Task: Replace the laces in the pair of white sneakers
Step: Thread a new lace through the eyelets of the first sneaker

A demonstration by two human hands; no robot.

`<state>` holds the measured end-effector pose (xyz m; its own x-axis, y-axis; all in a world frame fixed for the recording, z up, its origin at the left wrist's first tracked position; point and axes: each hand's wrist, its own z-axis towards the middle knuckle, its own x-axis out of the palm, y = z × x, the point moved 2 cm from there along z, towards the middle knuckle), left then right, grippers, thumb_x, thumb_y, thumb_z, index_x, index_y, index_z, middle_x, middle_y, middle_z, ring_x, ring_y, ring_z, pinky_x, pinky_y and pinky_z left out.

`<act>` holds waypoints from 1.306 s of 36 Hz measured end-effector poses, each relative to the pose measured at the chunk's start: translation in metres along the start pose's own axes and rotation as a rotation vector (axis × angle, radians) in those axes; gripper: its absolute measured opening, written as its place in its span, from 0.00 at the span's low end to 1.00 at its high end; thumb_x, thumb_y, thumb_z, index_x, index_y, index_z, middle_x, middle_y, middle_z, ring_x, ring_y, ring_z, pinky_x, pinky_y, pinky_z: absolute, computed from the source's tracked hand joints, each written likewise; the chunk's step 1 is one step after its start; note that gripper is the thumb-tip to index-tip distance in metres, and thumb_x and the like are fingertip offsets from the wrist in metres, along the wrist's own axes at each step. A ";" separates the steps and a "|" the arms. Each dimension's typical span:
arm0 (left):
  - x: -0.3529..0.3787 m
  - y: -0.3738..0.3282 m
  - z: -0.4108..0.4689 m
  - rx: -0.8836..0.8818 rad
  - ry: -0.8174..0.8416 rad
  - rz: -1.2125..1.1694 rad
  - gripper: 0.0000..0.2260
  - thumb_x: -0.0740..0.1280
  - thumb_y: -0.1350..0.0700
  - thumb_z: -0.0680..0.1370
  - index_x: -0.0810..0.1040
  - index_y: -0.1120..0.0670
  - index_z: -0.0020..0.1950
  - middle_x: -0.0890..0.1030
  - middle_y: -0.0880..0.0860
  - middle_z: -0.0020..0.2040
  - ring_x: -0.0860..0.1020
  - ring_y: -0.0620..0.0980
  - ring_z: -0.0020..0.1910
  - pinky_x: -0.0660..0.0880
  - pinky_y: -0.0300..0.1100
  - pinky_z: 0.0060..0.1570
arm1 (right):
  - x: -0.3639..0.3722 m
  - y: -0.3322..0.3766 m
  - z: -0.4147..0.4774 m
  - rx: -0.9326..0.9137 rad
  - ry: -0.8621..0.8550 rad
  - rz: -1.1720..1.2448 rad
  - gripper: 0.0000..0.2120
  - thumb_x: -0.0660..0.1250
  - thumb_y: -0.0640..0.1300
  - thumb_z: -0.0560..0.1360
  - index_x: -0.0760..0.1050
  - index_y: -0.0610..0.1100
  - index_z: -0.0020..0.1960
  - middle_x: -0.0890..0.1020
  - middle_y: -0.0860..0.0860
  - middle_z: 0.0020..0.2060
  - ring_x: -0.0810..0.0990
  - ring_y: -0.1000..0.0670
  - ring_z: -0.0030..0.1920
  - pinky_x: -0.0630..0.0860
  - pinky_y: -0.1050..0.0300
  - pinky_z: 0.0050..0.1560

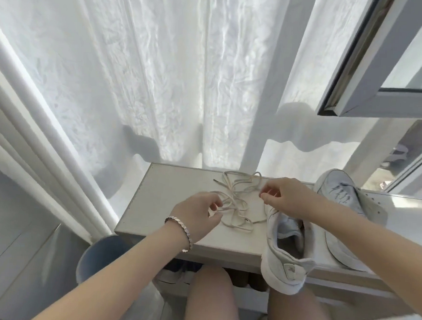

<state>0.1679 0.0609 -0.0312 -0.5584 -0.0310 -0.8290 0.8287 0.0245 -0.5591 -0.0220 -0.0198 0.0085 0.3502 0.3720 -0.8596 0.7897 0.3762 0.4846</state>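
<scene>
Pinching laces [237,204], left hand [198,213]; sneaker [285,260] overhanging shelf [164,201] edge.

A home, beside a window [388,58]. A sheer curtain [160,73] hangs beyond the fingers [216,203]; stored shoes [173,275] sit below them.

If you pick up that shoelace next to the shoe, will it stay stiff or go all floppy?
Probably floppy: the shoelace lies in loose, tangled loops. It looks thin, so it is likely very light. Lifting one end may drag the whole tangle along.
</scene>
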 end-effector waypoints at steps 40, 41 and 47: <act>-0.051 -0.065 0.028 -0.227 -0.395 -0.826 0.13 0.62 0.59 0.79 0.71 0.58 0.35 0.64 0.45 0.20 0.61 0.42 0.19 0.63 0.36 0.23 | -0.020 -0.074 -0.034 0.276 -0.085 -0.285 0.19 0.56 0.41 0.76 0.68 0.46 0.66 0.69 0.45 0.62 0.71 0.44 0.61 0.71 0.53 0.57; -0.053 -0.073 0.028 -0.207 -0.328 -0.852 0.12 0.63 0.59 0.79 0.72 0.58 0.35 0.64 0.46 0.22 0.60 0.42 0.19 0.59 0.34 0.22 | -0.024 -0.067 -0.032 0.212 -0.133 -0.244 0.20 0.57 0.41 0.76 0.66 0.46 0.68 0.68 0.45 0.62 0.69 0.45 0.62 0.69 0.53 0.60; -0.054 -0.118 0.023 0.006 0.006 -0.713 0.09 0.66 0.56 0.76 0.78 0.59 0.38 0.66 0.49 0.25 0.62 0.43 0.23 0.60 0.31 0.24 | -0.047 0.006 -0.037 -0.159 -0.102 0.427 0.34 0.70 0.48 0.72 0.57 0.52 0.72 0.69 0.60 0.58 0.67 0.61 0.60 0.64 0.72 0.55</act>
<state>0.1008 0.0363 0.0800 -0.9646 -0.0317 -0.2616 0.2619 -0.0051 -0.9651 -0.0520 -0.0034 0.0581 0.6807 0.4399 -0.5858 0.4801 0.3362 0.8103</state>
